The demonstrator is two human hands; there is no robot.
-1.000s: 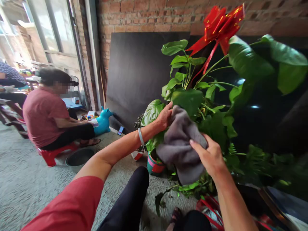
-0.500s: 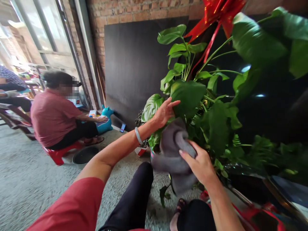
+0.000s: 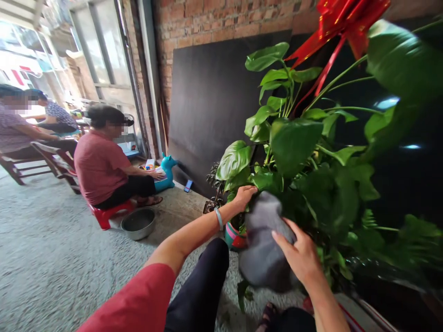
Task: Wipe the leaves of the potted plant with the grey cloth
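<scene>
Left hand: the left hand point(image 3: 245, 194), with a pale bangle point(image 3: 218, 218) on the wrist, reaches into the lower leaves of the large green-leaved pot plant point(image 3: 294, 152); its fingers curl around a leaf at the top edge of the cloth. It seems to steady the leaf from behind so that the leaf does not give way under the cloth.

Right hand: the right hand point(image 3: 303, 257) is closed on the soft grey cloth point(image 3: 263, 242), thumb and fingers pressing its right side; the bunched fabric is held flat against the foliage.

Cloth, place: it sits between the two hands, low on the near side of the plant, above the person's black-trousered knee point(image 3: 211, 272) and just right of the small pink-and-teal striped pot point(image 3: 232, 237).

Cloth, axis: its long axis runs from upper left, at the left hand's fingers, down and slightly right toward the floor; the loose lower end hangs free below the right hand. Blur hides the folds.

Plant: the stems lean up and left, and a shiny red ribbon bow point(image 3: 341, 18) sits at the top.

Around: a person in a dark red shirt point(image 3: 100, 166) sits well apart on a low red plastic stool point(image 3: 105, 214), beside a grey metal basin point(image 3: 138, 222) and a teal toy animal point(image 3: 168, 171); a dark flat board point(image 3: 214, 101) leans on the brick wall point(image 3: 207, 20).
</scene>
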